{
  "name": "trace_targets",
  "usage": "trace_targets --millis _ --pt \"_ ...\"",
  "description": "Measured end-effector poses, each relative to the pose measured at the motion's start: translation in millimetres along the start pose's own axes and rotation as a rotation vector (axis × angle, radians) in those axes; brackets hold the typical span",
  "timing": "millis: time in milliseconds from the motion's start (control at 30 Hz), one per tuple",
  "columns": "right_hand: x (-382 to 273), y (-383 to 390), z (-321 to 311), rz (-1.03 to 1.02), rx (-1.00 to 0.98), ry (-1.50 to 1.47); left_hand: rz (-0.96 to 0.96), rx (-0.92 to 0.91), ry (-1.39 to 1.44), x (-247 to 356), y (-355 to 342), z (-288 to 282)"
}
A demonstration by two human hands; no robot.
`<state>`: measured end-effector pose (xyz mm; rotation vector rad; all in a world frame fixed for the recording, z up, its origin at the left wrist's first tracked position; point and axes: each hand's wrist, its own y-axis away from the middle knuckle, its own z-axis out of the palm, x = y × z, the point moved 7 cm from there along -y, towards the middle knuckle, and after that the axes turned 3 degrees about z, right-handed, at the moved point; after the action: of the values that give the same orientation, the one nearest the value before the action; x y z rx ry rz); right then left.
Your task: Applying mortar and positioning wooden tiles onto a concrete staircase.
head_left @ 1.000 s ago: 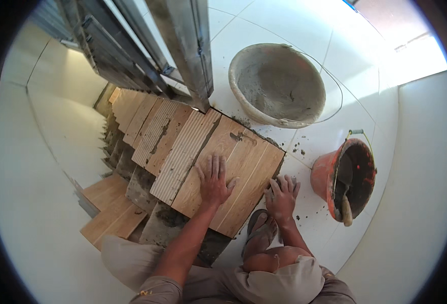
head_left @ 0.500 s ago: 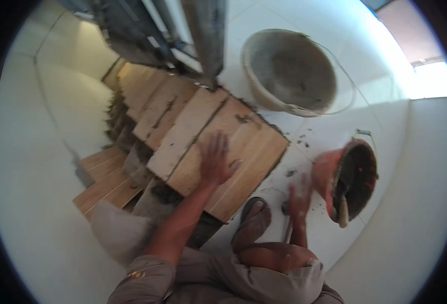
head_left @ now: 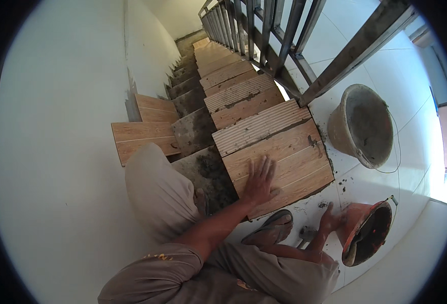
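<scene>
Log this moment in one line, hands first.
left hand: palm down on tile | right hand: by red bucket, contact unclear | grey bucket: near railing

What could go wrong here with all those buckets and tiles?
The left hand is spread over the brown wood-patterned rectangular tile; uneven pressing might shift it. The right hand is close beside the round orange-red bucket, so a bump could tip that. And the beige-trousered left knee is close to more brown wood-patterned tiles and might knock them.
</scene>
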<state>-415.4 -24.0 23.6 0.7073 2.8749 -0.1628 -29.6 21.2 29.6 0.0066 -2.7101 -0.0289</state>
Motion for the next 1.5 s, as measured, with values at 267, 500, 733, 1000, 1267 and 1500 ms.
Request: trace_targets --millis 267,500,733,1000,1267,1500 --pt "-221.5 39.0 31.6 -0.842 -0.248 -0.109 0.066 -0.071 -0.017 -27.1 -76.2 -5.1" --pt "-239.3 24.4 41.7 -0.755 -0.321 -0.169 0.151 -0.020 -0.111 -27.8 -78.9 -7.4" --pt "-234.0 16.9 47.9 -0.708 -0.413 -0.150 0.104 -0.108 -0.160 -22.6 -87.4 -3.6" --pt "-258.7 5.5 42.7 -0.665 -0.382 -0.287 0.106 -0.125 -0.196 -25.0 -88.6 -1.5" --pt "-285.7 -12.8 61.5 -0.986 -0.434 -0.216 0.160 -0.159 -0.250 -24.0 -85.1 2.6" --pt "-286.6 -10.5 58.8 -0.952 -0.497 -0.272 0.096 -0.253 -0.234 -20.6 -90.5 -1.2"
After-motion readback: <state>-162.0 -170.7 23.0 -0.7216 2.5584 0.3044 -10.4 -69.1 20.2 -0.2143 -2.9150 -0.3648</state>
